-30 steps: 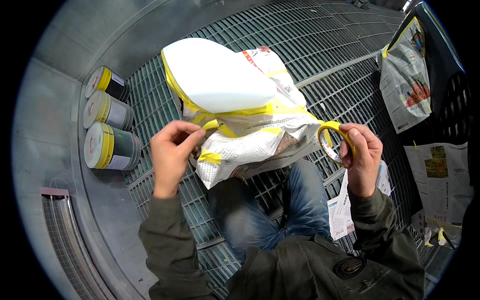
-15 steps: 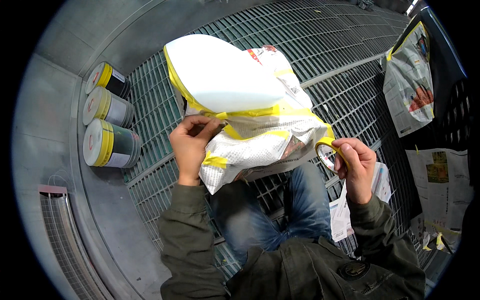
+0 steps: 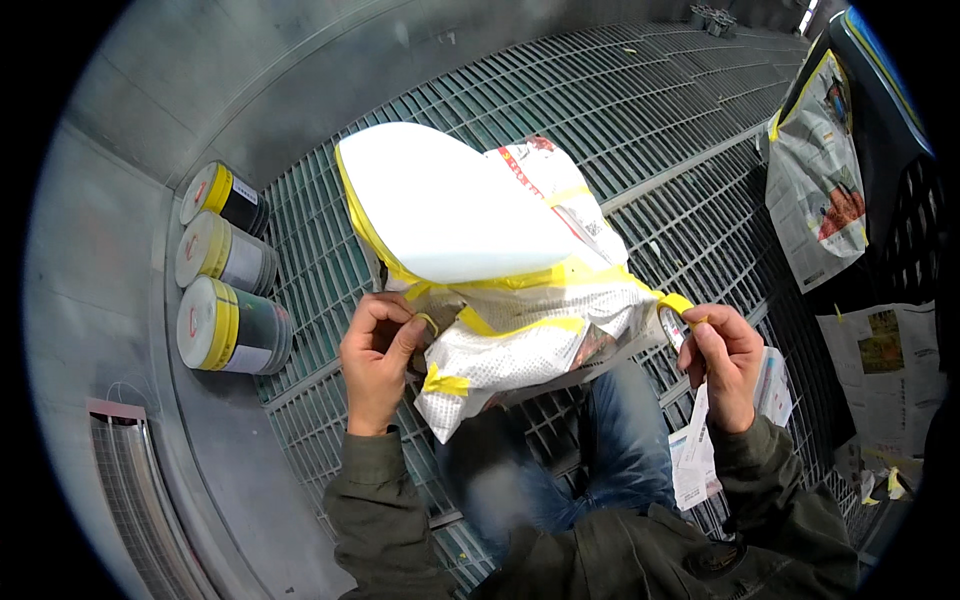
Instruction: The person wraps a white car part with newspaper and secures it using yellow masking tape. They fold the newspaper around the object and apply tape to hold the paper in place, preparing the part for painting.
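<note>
Walls: grey, smooth panels (image 3: 110,240), left and far sides | Floor: dark metal grating (image 3: 690,225), long parallel bars | Edge: plain grey band (image 3: 235,480) between left wall and grating | Beside it: 3 yellow-banded buckets (image 3: 230,262) in a row | Lower left: long grid-fronted panel (image 3: 138,490) | Light: bright narrow strip (image 3: 808,19), far upper right

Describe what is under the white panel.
Along the near edge of the white panel runs yellow tape, with printed paper below it and metal grating lower down. Whatever the paper covers is hidden.
</note>
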Demonstrator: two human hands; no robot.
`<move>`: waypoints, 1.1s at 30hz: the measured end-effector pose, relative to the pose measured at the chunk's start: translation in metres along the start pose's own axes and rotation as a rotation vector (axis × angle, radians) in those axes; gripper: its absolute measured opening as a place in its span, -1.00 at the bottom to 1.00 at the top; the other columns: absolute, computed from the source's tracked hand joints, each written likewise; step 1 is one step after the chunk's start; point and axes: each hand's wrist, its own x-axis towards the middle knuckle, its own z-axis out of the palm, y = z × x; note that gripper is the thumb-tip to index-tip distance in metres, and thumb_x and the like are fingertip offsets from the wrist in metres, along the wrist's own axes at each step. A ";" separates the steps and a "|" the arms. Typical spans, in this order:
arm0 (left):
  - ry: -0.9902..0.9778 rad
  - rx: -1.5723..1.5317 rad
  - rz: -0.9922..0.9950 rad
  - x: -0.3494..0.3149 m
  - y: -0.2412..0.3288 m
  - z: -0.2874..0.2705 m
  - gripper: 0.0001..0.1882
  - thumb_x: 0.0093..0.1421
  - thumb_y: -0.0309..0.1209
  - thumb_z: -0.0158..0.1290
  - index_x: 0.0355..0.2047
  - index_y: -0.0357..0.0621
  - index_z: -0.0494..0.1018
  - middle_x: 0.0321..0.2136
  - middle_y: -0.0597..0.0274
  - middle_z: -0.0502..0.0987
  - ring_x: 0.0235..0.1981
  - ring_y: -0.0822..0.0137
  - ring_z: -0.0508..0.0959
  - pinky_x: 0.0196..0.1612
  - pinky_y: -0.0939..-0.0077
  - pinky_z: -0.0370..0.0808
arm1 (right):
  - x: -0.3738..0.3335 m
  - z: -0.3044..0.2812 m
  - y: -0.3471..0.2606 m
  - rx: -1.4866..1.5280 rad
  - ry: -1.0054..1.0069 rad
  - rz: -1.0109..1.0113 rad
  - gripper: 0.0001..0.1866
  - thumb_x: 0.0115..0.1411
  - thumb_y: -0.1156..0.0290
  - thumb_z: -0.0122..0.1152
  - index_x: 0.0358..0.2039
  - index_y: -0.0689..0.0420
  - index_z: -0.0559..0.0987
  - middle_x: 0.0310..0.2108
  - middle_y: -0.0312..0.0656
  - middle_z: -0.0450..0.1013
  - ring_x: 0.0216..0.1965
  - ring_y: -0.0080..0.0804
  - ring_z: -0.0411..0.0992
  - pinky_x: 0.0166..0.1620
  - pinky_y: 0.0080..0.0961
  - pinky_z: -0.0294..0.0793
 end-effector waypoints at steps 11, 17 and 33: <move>-0.251 -0.070 -0.246 0.016 0.003 -0.005 -0.76 0.45 -0.27 -0.01 -0.21 -0.21 0.32 -0.11 0.06 0.68 -0.66 0.60 0.36 -0.55 0.70 0.35 | -0.009 0.005 0.020 0.019 -0.033 0.104 -0.80 0.42 0.44 0.06 -0.10 0.25 0.61 -0.57 -0.25 0.51 -0.68 -0.71 0.31 -0.62 -0.74 0.21; -0.226 0.351 -0.154 0.017 0.000 0.002 -0.82 0.39 -0.39 0.08 -0.26 -0.26 0.41 -0.35 0.14 0.70 -0.44 0.45 0.61 -0.33 0.52 0.53 | -0.011 0.006 0.025 0.025 -0.016 0.115 -0.80 0.42 0.44 0.07 -0.10 0.25 0.61 -0.56 -0.25 0.52 -0.66 -0.71 0.34 -0.62 -0.75 0.23; 0.044 0.437 -0.045 0.018 -0.010 0.025 -0.87 0.10 -0.58 0.33 -0.34 -0.36 0.62 -0.50 0.14 0.68 -0.48 0.45 0.66 -0.37 0.59 0.55 | -0.017 0.005 0.034 -0.006 -0.034 0.157 -0.79 0.42 0.42 0.07 -0.10 0.26 0.60 -0.56 -0.25 0.51 -0.66 -0.72 0.33 -0.61 -0.76 0.22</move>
